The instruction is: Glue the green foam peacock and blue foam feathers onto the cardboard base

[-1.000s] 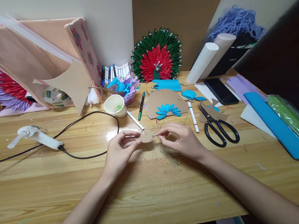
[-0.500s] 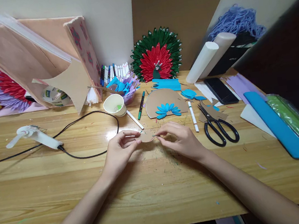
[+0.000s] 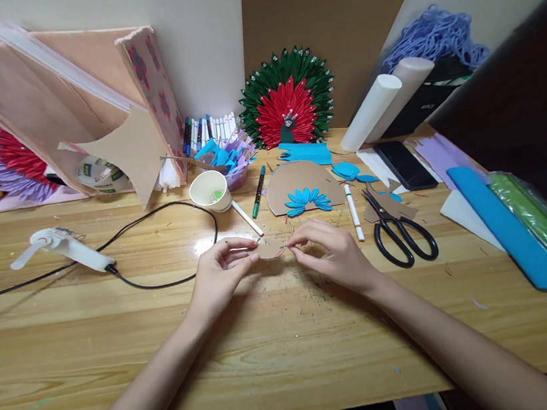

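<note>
Head camera is showing a small cardboard piece (image 3: 270,251) sitting between both hands over the middle of the wooden desk (image 3: 284,365). Left hand (image 3: 225,264) is closing thumb and fingers on its left end; right hand (image 3: 333,251) is bringing thumb and forefinger together at the other edge, pinching a thin dark sliver (image 3: 284,247), too small to name. Compared with half a second ago, hardly anything is changing: both hands are keeping their spots, and scissors and markers are lying just where they were.

Now the edges! A white marker (image 3: 247,219) is lying just beyond the piece, and a cardboard half-disc (image 3: 284,187) with blue petals (image 3: 308,202) is filling the space farther back. Another white marker (image 3: 354,213) and black-handled scissors (image 3: 402,228) are bounding the right side; a black cable (image 3: 163,285) is looping close by the left hand. Open room is running nearer the body, clipping-strewn wood stretching between the forearms to the front edge.
</note>
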A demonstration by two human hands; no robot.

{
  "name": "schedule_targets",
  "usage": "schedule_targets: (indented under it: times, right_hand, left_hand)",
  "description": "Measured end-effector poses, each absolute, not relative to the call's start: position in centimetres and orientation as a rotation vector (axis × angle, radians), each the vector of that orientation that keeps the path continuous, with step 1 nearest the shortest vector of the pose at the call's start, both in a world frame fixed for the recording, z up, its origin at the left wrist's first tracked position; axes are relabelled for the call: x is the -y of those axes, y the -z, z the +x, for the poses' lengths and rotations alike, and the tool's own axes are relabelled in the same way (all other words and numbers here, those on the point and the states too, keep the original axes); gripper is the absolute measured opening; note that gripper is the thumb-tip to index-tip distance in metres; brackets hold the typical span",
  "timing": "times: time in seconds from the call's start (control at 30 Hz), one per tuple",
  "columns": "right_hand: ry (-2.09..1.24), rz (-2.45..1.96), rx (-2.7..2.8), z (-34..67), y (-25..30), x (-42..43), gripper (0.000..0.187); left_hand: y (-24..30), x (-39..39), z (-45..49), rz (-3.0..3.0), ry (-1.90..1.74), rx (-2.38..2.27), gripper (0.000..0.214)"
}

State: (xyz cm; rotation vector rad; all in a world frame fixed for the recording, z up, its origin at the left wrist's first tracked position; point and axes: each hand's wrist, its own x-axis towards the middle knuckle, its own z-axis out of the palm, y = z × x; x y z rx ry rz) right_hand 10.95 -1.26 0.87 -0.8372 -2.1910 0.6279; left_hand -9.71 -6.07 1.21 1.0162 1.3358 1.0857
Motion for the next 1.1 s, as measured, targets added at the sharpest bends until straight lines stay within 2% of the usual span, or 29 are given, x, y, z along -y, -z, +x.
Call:
schedule_targets:
  times: [0.6,1.1]
  right_hand:
    - [-0.462,-0.706,2.21,11.25,-0.75,1.2,0.012]
    - [-0.319,-0.555,2.273,11.64,-0.62,1.12,0.022]
  left_hand:
    - [-1.35,5.95,-9.73,0.954,-1.036,-1.346,0.029]
    - [-1.02,5.84,-10.22,0.947,-0.983,-1.334,0.033]
